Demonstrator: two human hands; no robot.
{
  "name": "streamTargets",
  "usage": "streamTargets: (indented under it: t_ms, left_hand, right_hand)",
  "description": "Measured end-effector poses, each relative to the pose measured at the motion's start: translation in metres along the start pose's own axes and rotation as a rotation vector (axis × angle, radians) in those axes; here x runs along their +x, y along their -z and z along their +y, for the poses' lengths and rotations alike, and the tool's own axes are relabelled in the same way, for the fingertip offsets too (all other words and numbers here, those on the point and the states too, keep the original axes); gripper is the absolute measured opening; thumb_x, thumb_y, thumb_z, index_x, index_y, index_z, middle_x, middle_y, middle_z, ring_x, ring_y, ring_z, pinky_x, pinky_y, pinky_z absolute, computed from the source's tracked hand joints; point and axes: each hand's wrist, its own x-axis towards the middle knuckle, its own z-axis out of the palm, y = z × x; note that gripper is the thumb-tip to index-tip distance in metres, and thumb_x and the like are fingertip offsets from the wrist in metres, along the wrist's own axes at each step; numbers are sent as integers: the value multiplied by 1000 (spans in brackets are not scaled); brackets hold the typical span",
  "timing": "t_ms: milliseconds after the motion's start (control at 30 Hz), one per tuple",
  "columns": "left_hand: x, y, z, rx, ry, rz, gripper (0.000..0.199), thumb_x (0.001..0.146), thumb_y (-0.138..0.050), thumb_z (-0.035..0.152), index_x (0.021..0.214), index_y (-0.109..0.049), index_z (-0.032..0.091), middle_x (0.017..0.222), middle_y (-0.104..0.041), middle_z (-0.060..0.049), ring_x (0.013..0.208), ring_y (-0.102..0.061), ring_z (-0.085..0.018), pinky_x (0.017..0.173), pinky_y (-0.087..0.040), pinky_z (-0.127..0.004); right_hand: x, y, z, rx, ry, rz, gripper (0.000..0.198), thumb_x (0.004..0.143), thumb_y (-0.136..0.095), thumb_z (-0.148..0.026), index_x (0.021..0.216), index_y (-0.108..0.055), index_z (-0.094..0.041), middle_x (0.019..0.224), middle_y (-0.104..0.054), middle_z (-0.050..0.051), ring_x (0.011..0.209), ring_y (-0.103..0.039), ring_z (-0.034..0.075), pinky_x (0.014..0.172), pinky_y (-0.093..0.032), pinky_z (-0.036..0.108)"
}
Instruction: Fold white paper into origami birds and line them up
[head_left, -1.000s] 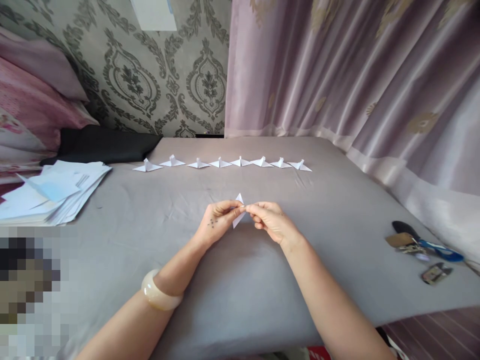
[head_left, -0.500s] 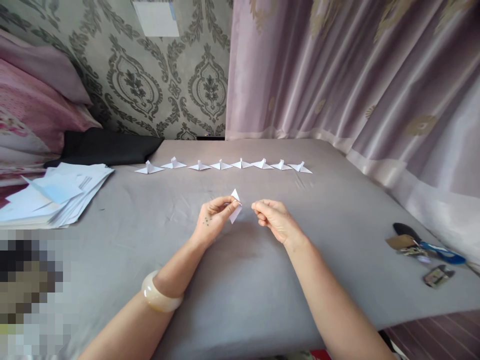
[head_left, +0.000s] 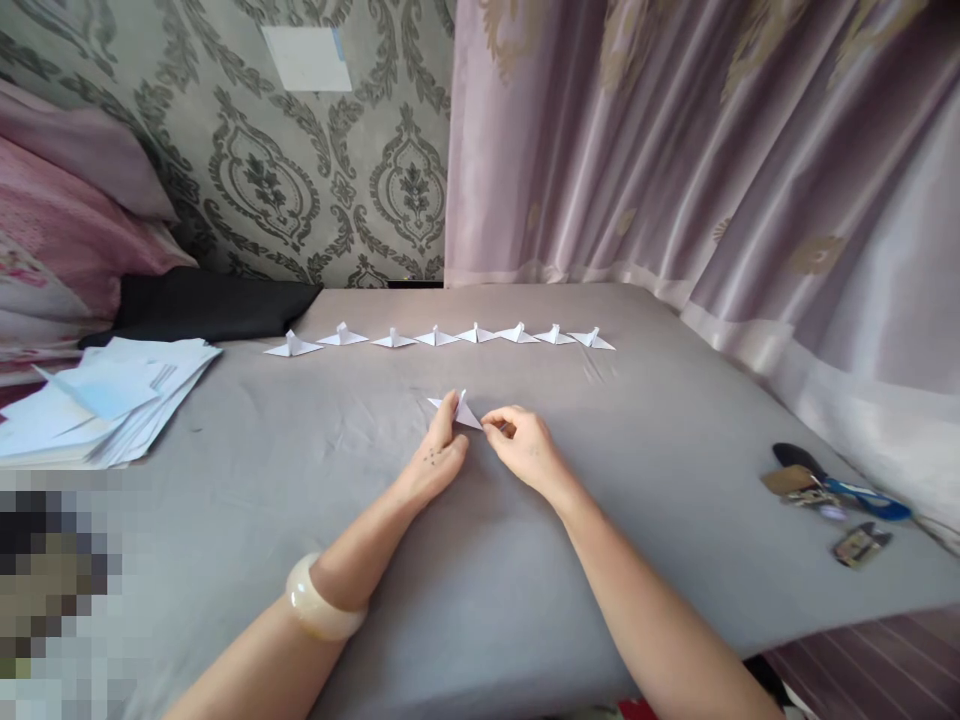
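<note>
The left hand (head_left: 439, 452) and right hand (head_left: 528, 446) are both pinching the folded paper (head_left: 466, 414), seemingly shaping it, next needing gentle tension.

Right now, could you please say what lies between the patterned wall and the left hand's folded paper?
In the head view, a row of eight white paper figures lies between the wall and the folded paper.
</note>
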Motion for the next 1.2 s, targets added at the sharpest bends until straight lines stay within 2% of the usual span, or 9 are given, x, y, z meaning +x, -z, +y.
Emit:
streamTargets:
  t_ms: [67, 133, 300, 500, 633, 833, 900, 1067, 1200]
  left_hand:
    - [-2, -1, -2, 218, 52, 43, 68, 75, -44, 13, 141, -31, 15, 140, -45, -14, 135, -31, -32, 110, -28, -50]
    - [-3, -1, -6, 426, 4, 97, 62, 76, -45, 14, 137, -37, 15, 134, -49, -15, 130, -37, -34, 105, -31, -54]
    - [-4, 9, -15, 770, -146, 233, 43, 84, -45, 22, 125, -47, 8, 131, -48, -21, 117, -46, -33, 96, -39, -46]
    - [-9, 20, 1, 1013, 17, 179, 34, 85, -51, 40, 104, -62, 14, 114, -58, -16, 102, -50, -34, 82, -41, -42]
    - [-10, 18, 11, 984, 74, 69, 27, 83, -48, 26, 103, -64, 17, 110, -61, -14, 103, -53, -31, 83, -41, -40]
    - [-2, 25, 12, 736, 141, 1, 34, 78, -39, 9, 93, -68, 19, 98, -69, -9, 95, -62, -24, 80, -44, -31]
    - [2, 30, 10, 652, 131, 4, 37, 78, -36, 8, 93, -68, 18, 94, -72, -7, 92, -64, -21, 80, -45, -29]
    - [6, 31, 0, 236, 138, 60, 50, 73, -36, 5, 119, -57, 12, 95, -73, -8, 92, -66, -18, 84, -48, -27]
    - [6, 30, 0, 134, 121, 77, 48, 71, -38, 5, 114, -59, 13, 89, -74, -6, 88, -66, -18, 84, -50, -29]
  right_hand:
    - [-2, -3, 3, -108, 58, -12, 19, 81, -55, -19, 93, -69, -19, 92, -65, 3, 74, -59, 13, 73, -45, 26]
    - [-5, -4, 4, -208, 98, -55, 21, 82, -54, -17, 97, -69, -20, 95, -64, 4, 74, -59, 13, 72, -45, 26]
    - [-8, -6, 7, -337, 135, -117, 22, 86, -50, -16, 98, -68, -21, 99, -63, 5, 77, -60, 14, 73, -44, 26]
    - [-7, -7, 7, -355, 116, -97, 21, 88, -50, -17, 99, -67, -22, 100, -63, 4, 80, -61, 15, 75, -44, 27]
    - [-7, -8, 4, -337, 117, -71, 21, 88, -50, -19, 101, -66, -22, 100, -63, 5, 79, -60, 14, 74, -44, 26]
    - [-9, -17, 2, -351, 148, -50, 19, 89, -52, -29, 100, -66, -22, 100, -62, 4, 78, -60, 14, 70, -44, 24]
    - [-8, -23, 0, -400, 142, -40, 20, 89, -53, -34, 100, -66, -24, 99, -62, 3, 82, -61, 15, 69, -43, 24]
    - [-4, -39, -11, -531, 135, -32, 26, 89, -53, -45, 99, -66, -25, 99, -62, 5, 91, -61, 18, 71, -41, 25]
    - [0, -40, -9, -548, 112, -39, 18, 91, -51, -33, 91, -66, -24, 95, -64, 4, 85, -61, 17, 68, -40, 25]
